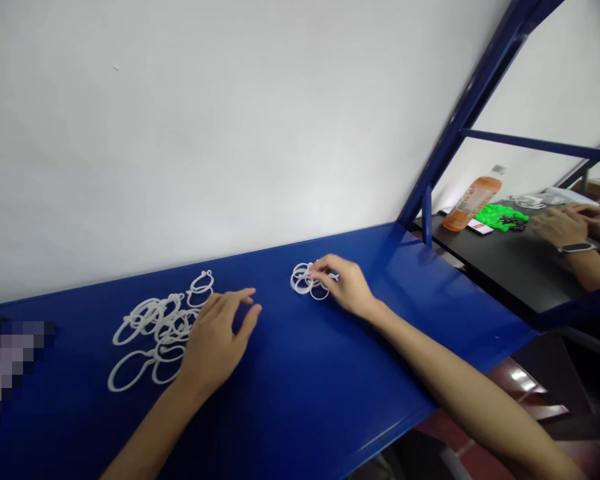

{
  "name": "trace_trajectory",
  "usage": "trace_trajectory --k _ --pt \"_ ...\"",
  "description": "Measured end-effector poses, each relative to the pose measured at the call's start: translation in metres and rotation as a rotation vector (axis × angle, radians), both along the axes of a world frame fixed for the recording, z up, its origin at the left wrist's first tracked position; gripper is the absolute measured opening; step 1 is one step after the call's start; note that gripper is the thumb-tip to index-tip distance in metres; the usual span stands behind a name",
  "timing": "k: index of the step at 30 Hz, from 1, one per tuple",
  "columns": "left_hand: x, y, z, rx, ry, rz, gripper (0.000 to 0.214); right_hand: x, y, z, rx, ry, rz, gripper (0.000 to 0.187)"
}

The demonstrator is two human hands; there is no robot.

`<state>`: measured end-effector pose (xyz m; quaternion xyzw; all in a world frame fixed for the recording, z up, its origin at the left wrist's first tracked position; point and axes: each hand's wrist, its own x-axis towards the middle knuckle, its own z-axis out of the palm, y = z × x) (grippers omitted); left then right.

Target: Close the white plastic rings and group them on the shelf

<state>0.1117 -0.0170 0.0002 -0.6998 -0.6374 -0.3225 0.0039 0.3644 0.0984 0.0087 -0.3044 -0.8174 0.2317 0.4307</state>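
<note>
A loose pile of white plastic rings (125, 385) with small loops or tabs lies on the left part of the blue shelf (300, 387). My left hand (215, 340) hovers at the pile's right edge, covering some rings; its fingers stretch out to the right with thumb and forefinger apart, nothing between them. Farther right and back is a smaller cluster of white rings (300, 283), overlapping one another. Over that cluster my right hand (347, 283) is closed in a pinch, its fingertips at a ring. The fingers partly hide the cluster's right side.
A white wall (230, 133) runs along the shelf's back edge. Blue frame posts (445, 140) rise at the right. Beyond them a black table (480, 260) holds an orange drink bottle (473, 203), bright green pieces (500, 217) and another person's hands (563, 227). A pixelated patch covers the far left.
</note>
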Motion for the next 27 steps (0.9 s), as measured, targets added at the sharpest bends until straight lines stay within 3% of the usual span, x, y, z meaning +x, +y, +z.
trace_trajectory --k 2,6,11,22,27 --pt "-0.021 0.009 0.0 -0.038 0.168 0.152 0.053 0.008 0.024 -0.006 -0.104 0.07 -0.161 0.012" --pt "-0.053 0.021 -0.007 -0.22 0.303 0.315 0.062 0.015 0.055 -0.022 -0.308 0.136 -0.208 0.018" --pt "-0.055 0.022 -0.012 -0.242 0.353 0.286 0.059 0.008 0.057 -0.036 -0.339 0.131 -0.237 0.021" --pt "-0.03 0.018 -0.008 -0.16 0.401 0.205 0.048 0.008 0.055 -0.035 -0.271 -0.04 -0.288 0.009" --pt "-0.028 0.019 -0.012 -0.135 0.396 0.239 0.051 0.008 0.054 -0.034 -0.24 -0.069 -0.294 0.009"
